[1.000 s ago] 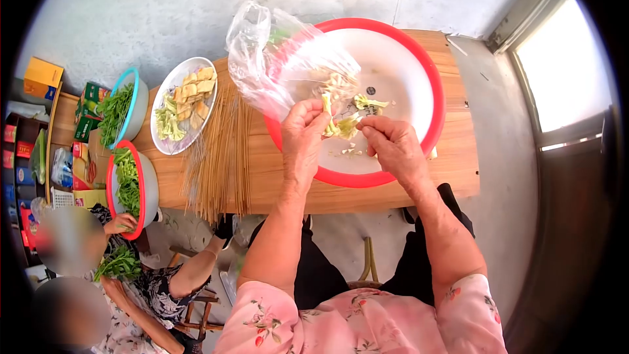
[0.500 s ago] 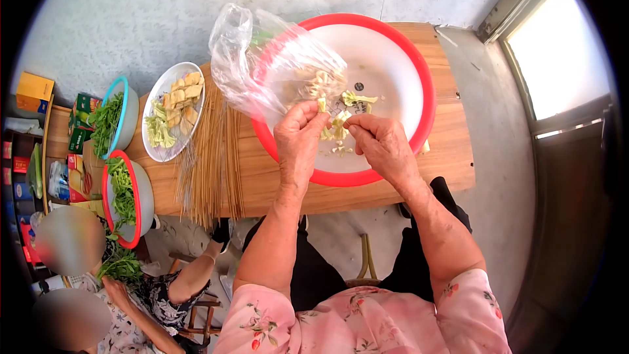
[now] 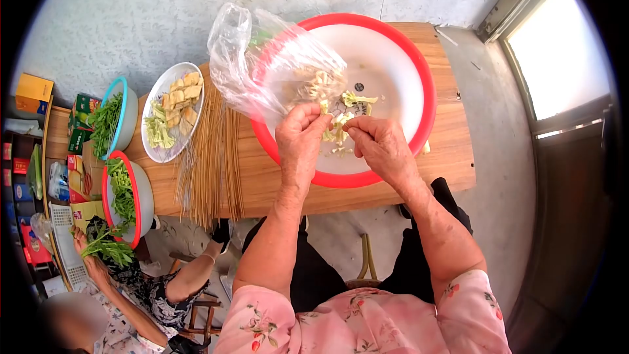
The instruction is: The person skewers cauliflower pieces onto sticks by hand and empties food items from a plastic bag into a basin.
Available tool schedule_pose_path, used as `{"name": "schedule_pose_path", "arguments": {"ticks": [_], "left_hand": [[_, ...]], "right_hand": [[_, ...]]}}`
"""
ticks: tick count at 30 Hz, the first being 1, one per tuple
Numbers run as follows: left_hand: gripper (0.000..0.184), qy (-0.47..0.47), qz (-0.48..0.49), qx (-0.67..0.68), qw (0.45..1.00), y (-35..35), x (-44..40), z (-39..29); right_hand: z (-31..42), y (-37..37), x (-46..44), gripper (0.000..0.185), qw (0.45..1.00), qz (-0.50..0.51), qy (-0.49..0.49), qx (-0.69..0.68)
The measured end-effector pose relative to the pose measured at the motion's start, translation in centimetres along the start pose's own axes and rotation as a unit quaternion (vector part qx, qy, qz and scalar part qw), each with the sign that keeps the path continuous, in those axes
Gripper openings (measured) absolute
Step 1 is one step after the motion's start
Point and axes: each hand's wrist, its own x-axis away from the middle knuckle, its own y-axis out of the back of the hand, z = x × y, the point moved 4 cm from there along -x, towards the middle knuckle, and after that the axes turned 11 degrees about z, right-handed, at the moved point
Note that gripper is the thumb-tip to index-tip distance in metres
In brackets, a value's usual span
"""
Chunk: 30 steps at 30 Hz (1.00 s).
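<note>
Both my hands are over a white basin with a red rim [image 3: 429,85]. My left hand [image 3: 300,131] pinches a small pale yellow-green piece that looks like cauliflower, partly hidden by the fingertips. The fingers of my right hand [image 3: 380,141] are closed on another cauliflower piece [image 3: 340,120], close to the left fingertips. More cauliflower pieces [image 3: 357,99] and small crumbs lie on the basin floor. A clear plastic bag [image 3: 236,59] rests over the basin's left rim, with pale pieces inside it.
Thin bamboo skewers [image 3: 209,157] lie on the wooden table [image 3: 452,144]. Beside them, an oval plate [image 3: 147,141] holds folded tan slices and pale green pieces. Leafy greens fill a blue-rimmed basin [image 3: 133,118] and a red-rimmed basin [image 3: 145,203]. A seated person's hand [image 3: 82,242] is near the greens.
My hands have hardly moved and stay close together over the basin. At lower left, the seated person's arm has shifted up and left with a bunch of greens; one head has left view.
</note>
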Motion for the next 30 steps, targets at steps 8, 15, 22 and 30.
{"name": "schedule_pose_path", "arguments": {"ticks": [8, 15, 22, 30], "left_hand": [[0.015, -0.001, -0.002, -0.016, 1.000, 0.1, 0.1, 0.4], [0.019, -0.025, -0.009, -0.095, 0.995, -0.3, 0.1, 0.1], [0.025, -0.083, -0.012, -0.215, 0.973, -0.4, 0.2, -0.2], [0.031, -0.136, -0.039, -0.268, 0.953, -0.4, 0.2, 0.1]], "right_hand": [[-0.6, -0.3, 0.1, 0.013, 1.000, -0.008, -0.002, -0.018], [-0.5, -0.2, 0.2, 0.013, 0.999, -0.005, -0.015, -0.033], [-0.9, -0.3, 0.2, 0.013, 0.999, 0.023, -0.024, -0.027], [-1.3, -0.4, 0.2, 0.016, 0.989, 0.041, -0.092, -0.103]]}}
